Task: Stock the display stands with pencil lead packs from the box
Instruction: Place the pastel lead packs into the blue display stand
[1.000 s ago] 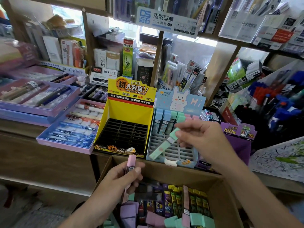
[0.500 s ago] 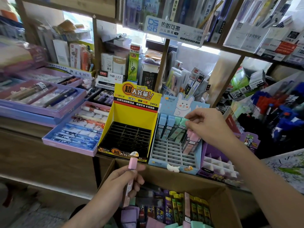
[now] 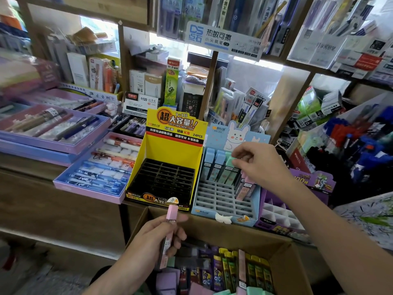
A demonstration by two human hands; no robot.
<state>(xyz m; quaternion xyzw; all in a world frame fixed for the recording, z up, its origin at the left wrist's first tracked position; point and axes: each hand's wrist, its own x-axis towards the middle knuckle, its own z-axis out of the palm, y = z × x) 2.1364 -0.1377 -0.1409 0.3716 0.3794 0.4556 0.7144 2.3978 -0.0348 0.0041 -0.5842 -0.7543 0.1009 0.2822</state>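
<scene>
Down at 6 o'clock sits the cardboard box (image 3: 223,234), open and packed with purple, green and pink lead packs (image 3: 234,271) standing on end. Just above its near-left rim, at about 7 o'clock, the left hand (image 3: 153,237) has its fingers (image 3: 180,237) wrapped tight round a pink lead pack (image 3: 171,212), cap pointing up to 12.

Dead centre is the yellow stand (image 3: 170,152), its black slots bare. Touching it at 3 o'clock is the blue rabbit stand (image 3: 221,199), and there is the right hand (image 3: 259,165), fingers (image 3: 239,155) curled and pinching the cap of a mint-green pack (image 3: 230,161) that stands in the back row. Blue packs (image 3: 212,165) line up at its 9 o'clock side, pink packs (image 3: 246,186) at 4 o'clock under the palm. A purple stand (image 3: 276,216) waits at 4 o'clock of the blue one.
</scene>
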